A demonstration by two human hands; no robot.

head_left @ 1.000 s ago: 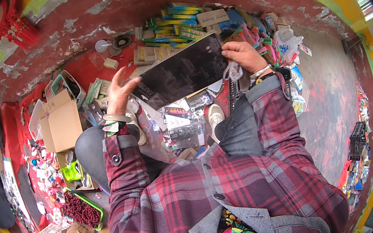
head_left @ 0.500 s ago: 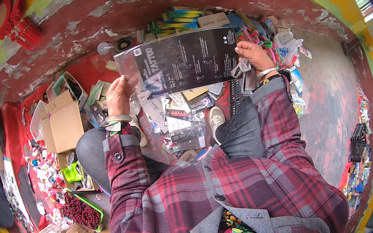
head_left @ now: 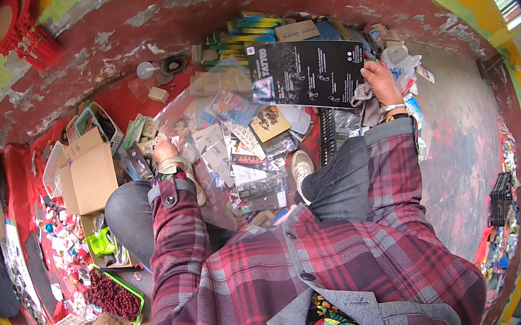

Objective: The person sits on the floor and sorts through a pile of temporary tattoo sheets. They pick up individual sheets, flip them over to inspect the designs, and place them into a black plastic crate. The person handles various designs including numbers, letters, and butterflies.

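Note:
A black printed sheet [head_left: 312, 77] is held up by its right edge in my right hand [head_left: 382, 82], thumb on top. Some crumpled greyish cloth [head_left: 366, 104] hangs just under those fingers. Lower and to the left, my left hand [head_left: 165, 150] is closed on a clear plastic sleeve [head_left: 182, 110], which stretches from it toward the sheet's left end. Whether sleeve and sheet still overlap is hard to see. Beneath both lies a loose pile of printed packets [head_left: 227, 108], white papers [head_left: 212, 154] and a tan picture card [head_left: 270, 124], between my shoes.
An open cardboard box [head_left: 87, 172] and a white basket [head_left: 98, 128] stand on the left. Below them sits a green-rimmed tray of dark red beads [head_left: 113, 293]. Stacked boxes [head_left: 253, 28] line the wall ahead. Plastic bags [head_left: 399, 62] lie at right.
The black sheet has moved right with my right hand and out of the clear sleeve for most of its length. My left hand has drawn the sleeve down and left.

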